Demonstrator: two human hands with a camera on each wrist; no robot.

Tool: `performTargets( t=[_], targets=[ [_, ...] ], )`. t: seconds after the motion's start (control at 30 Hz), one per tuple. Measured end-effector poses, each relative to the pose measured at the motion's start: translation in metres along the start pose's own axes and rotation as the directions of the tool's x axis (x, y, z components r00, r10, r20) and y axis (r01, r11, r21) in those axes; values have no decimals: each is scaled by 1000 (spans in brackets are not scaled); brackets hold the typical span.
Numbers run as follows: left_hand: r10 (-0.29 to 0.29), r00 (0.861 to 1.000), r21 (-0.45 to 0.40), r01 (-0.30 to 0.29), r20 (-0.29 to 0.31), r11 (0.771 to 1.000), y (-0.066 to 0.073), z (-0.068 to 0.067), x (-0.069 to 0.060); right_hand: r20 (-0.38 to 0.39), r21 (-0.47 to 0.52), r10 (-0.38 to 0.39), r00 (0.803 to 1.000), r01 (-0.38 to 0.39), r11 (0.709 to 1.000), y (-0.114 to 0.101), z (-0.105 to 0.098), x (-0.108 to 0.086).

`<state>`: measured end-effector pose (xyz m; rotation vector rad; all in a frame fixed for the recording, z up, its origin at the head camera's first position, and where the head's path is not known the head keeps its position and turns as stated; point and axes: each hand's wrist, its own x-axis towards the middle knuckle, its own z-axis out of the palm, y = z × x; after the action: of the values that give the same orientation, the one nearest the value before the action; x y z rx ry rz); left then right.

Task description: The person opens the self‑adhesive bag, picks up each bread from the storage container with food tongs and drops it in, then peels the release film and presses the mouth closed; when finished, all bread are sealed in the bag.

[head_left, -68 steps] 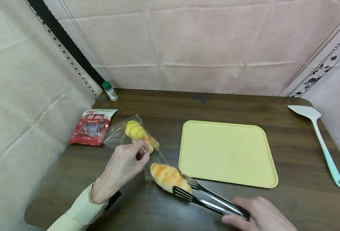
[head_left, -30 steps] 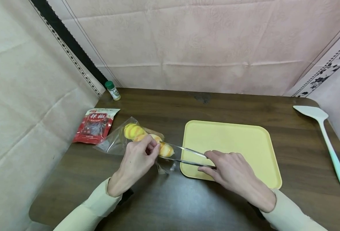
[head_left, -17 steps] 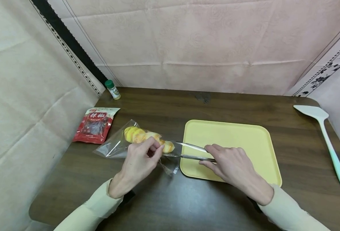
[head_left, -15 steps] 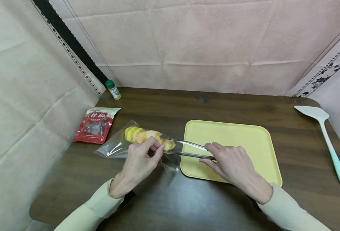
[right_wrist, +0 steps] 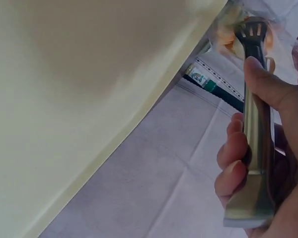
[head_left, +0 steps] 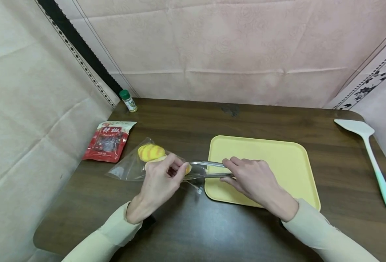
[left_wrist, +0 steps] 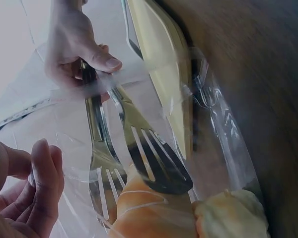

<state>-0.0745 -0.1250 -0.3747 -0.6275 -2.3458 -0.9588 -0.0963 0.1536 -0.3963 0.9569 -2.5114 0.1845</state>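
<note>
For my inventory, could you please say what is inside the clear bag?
Yellow bread, orange bread and tong tips; the left hand covers part, hiding the exact count.

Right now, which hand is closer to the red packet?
Left. The left hand pinches the clear bag beside the red packet; the right hand holds tongs farther right, by the yellow tray.

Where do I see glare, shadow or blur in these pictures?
Head view: soft sheen on the dark wooden table, below the yellow tray; left wrist view: bright glints on the clear plastic bag, upper left corner washed out; right wrist view: broad soft shadow on the tray, bread rolls hazy near the top.
</note>
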Motion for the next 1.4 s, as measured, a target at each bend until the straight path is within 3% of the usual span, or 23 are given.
performTargets(
  t=[0.33,0.67,0.93,1.3,1.4],
  targets=[
    [-69,998,46,69,-13,997,-6,-2,2,81,22,25,996,-27,999,-2,3,9],
    [-116,993,41,116,-11,992,-8,-6,6,67,5,52,996,-53,999,4,-6,-6],
    [-120,993,41,121,-20,992,-8,-6,7,71,-8,115,991,-115,993,10,-16,-25],
    [-98,995,64,100,-35,993,-10,-7,6,-89,31,128,988,-126,992,24,-29,-60],
    [-101,994,68,103,-34,992,-11,-7,6,-98,38,167,981,-164,986,27,-35,-72]
  ],
)
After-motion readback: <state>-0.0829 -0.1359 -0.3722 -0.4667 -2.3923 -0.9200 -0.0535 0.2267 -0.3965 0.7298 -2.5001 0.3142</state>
